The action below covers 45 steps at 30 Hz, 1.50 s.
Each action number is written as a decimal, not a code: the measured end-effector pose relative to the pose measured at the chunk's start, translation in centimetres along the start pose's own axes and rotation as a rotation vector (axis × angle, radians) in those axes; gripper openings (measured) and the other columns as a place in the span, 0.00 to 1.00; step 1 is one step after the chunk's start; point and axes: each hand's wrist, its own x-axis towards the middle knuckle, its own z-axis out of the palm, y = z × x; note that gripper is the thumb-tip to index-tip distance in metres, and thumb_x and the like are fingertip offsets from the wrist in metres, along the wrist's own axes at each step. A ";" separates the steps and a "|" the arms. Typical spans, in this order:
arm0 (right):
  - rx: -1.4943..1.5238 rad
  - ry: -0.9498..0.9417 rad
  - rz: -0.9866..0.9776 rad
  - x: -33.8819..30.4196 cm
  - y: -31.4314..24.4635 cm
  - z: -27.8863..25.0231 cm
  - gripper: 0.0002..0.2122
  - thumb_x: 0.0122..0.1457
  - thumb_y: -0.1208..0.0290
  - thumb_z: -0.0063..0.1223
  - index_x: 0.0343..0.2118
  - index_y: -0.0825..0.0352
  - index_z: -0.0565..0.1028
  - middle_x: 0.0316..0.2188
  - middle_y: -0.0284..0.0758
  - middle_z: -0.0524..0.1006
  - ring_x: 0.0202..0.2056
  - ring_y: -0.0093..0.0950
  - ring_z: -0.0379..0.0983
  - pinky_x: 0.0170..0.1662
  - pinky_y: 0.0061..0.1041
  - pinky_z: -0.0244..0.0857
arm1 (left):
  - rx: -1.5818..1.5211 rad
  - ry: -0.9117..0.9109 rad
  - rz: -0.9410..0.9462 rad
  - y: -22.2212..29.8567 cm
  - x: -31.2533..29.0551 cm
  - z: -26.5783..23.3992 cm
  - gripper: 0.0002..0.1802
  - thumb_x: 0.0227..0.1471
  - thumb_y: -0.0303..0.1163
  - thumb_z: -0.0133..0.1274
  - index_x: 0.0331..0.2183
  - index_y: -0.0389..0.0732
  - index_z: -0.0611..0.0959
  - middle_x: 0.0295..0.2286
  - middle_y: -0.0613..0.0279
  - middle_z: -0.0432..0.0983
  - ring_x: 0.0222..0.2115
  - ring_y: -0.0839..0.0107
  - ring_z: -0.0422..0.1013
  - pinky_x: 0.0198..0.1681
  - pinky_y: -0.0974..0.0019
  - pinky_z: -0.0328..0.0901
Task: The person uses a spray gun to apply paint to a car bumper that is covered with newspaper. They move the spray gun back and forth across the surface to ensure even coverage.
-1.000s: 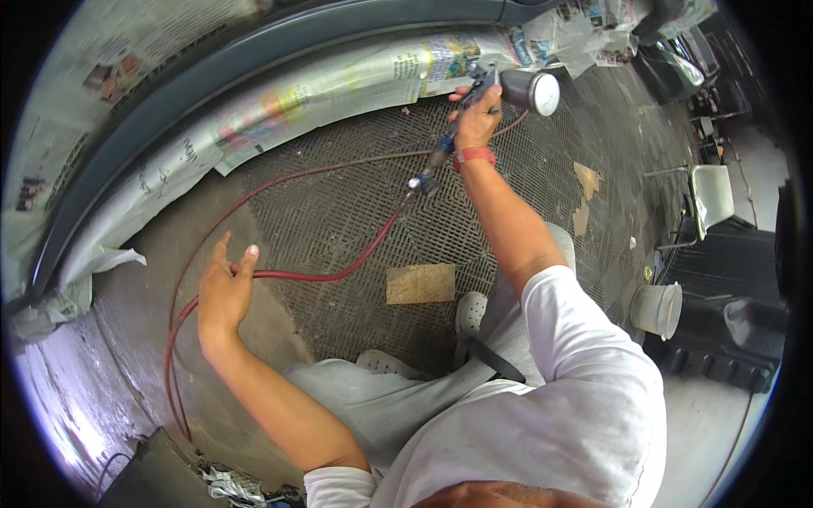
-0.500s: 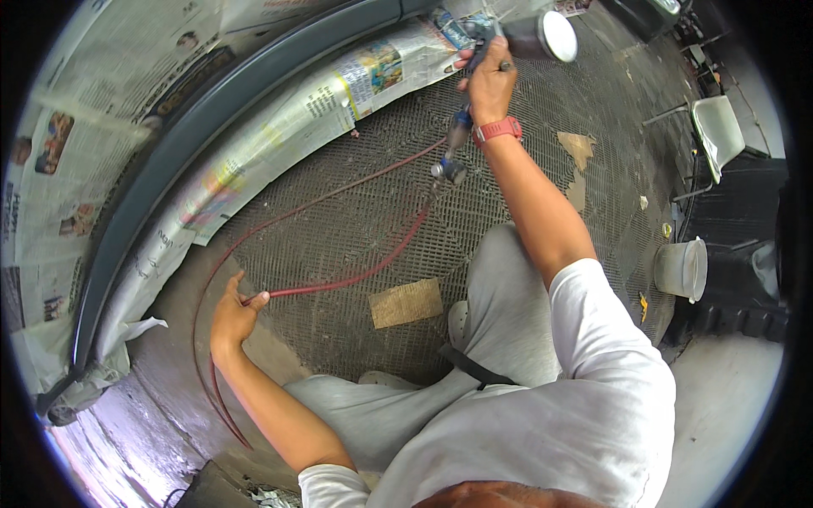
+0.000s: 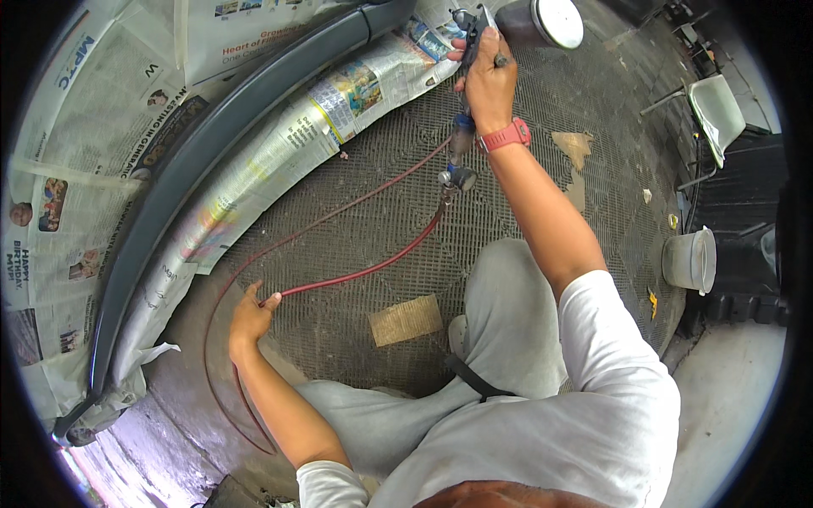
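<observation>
My right hand (image 3: 491, 89), with a red watch on its wrist, is closed round a spray gun (image 3: 476, 30) at the top of the view. A dark paint cup (image 3: 518, 24) with a white lid sits at the gun's right side. Below the grip hang a blue-topped filter and a regulator (image 3: 458, 178), joined to a red air hose (image 3: 356, 275). My left hand (image 3: 251, 320) pinches this hose at the lower left, thumb on top. To the left runs a long curved dark grey trim piece (image 3: 182, 157), bordered by taped newspaper (image 3: 229, 199). The gun's nozzle end is hard to make out.
Under me lies a dark ridged mat (image 3: 381, 220) with a piece of cardboard (image 3: 406, 320) and torn brown scraps (image 3: 573, 150). The hose loops across the floor at the left. A bucket (image 3: 690, 260) and a white chair (image 3: 716, 118) stand at the right.
My left hand has moved slightly right with the hose. My right hand and the spray gun sit a little higher in view. The surroundings have shifted slightly as my head moved.
</observation>
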 end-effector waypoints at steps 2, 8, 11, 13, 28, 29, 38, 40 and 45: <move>-0.012 -0.066 -0.008 -0.4 -0.4 0.0 0.25 0.79 0.52 0.38 0.49 0.73 0.78 0.31 0.37 0.84 0.22 0.21 0.77 0.20 0.20 0.69 | -0.005 -0.010 0.020 0.2 0.7 0.5 0.42 0.57 0.48 0.68 0.67 0.43 0.73 0.46 0.39 0.83 0.49 0.47 0.80 0.53 0.51 0.72; -0.083 -0.294 0.072 -0.4 -3.7 2.1 0.22 0.78 0.55 0.44 0.54 0.73 0.78 0.29 0.34 0.83 0.25 0.19 0.75 0.31 0.23 0.70 | -0.062 -0.007 0.155 4.4 -2.1 1.6 0.40 0.55 0.45 0.70 0.64 0.45 0.76 0.40 0.44 0.85 0.43 0.49 0.82 0.49 0.50 0.73; -0.146 -0.319 0.178 1.7 -6.7 2.3 0.26 0.76 0.52 0.48 0.63 0.71 0.75 0.28 0.35 0.83 0.28 0.21 0.78 0.35 0.26 0.73 | -0.127 0.072 0.099 4.7 -5.7 2.8 0.38 0.55 0.42 0.71 0.63 0.46 0.77 0.37 0.47 0.85 0.39 0.51 0.82 0.47 0.51 0.73; -0.170 -0.291 0.157 3.7 -8.7 2.1 0.27 0.75 0.51 0.49 0.67 0.68 0.73 0.27 0.37 0.84 0.28 0.22 0.81 0.34 0.27 0.75 | -0.229 0.107 0.044 4.3 -9.3 3.5 0.35 0.56 0.41 0.70 0.62 0.43 0.79 0.36 0.46 0.85 0.39 0.53 0.81 0.46 0.52 0.73; -0.315 -0.426 0.402 10.7 -18.2 1.7 0.26 0.72 0.52 0.53 0.61 0.72 0.77 0.32 0.56 0.85 0.37 0.49 0.86 0.44 0.39 0.76 | -0.336 -0.112 -0.269 10.1 -36.9 0.8 0.24 0.60 0.41 0.67 0.51 0.35 0.84 0.41 0.49 0.85 0.39 0.58 0.81 0.46 0.57 0.74; -0.279 -0.398 0.365 11.9 -19.3 1.6 0.26 0.72 0.51 0.53 0.61 0.71 0.77 0.26 0.51 0.85 0.30 0.41 0.86 0.39 0.36 0.77 | -0.339 -0.099 -0.269 10.5 -37.7 0.4 0.24 0.60 0.41 0.67 0.51 0.35 0.84 0.40 0.49 0.85 0.39 0.58 0.81 0.46 0.57 0.74; -0.188 -0.254 0.284 26.5 -26.4 -2.7 0.24 0.77 0.51 0.43 0.51 0.70 0.81 0.30 0.37 0.85 0.25 0.20 0.79 0.20 0.22 0.69 | -0.370 -0.124 -0.309 19.3 -39.2 -2.8 0.25 0.65 0.42 0.63 0.55 0.36 0.82 0.44 0.48 0.85 0.43 0.57 0.80 0.50 0.58 0.73; -0.156 -0.215 0.293 29.5 -27.8 -4.1 0.25 0.75 0.50 0.49 0.54 0.72 0.81 0.26 0.36 0.84 0.25 0.23 0.81 0.29 0.25 0.74 | -0.365 -0.139 -0.299 21.6 -38.8 -3.4 0.25 0.65 0.43 0.62 0.56 0.37 0.82 0.45 0.47 0.84 0.45 0.57 0.80 0.52 0.57 0.72; -0.158 -0.158 0.326 37.0 -30.5 -7.3 0.23 0.77 0.51 0.44 0.53 0.68 0.81 0.24 0.31 0.80 0.22 0.20 0.75 0.22 0.23 0.66 | -0.401 -0.231 -0.314 27.2 -37.6 -5.0 0.26 0.66 0.46 0.60 0.58 0.40 0.82 0.48 0.48 0.83 0.49 0.57 0.79 0.55 0.56 0.71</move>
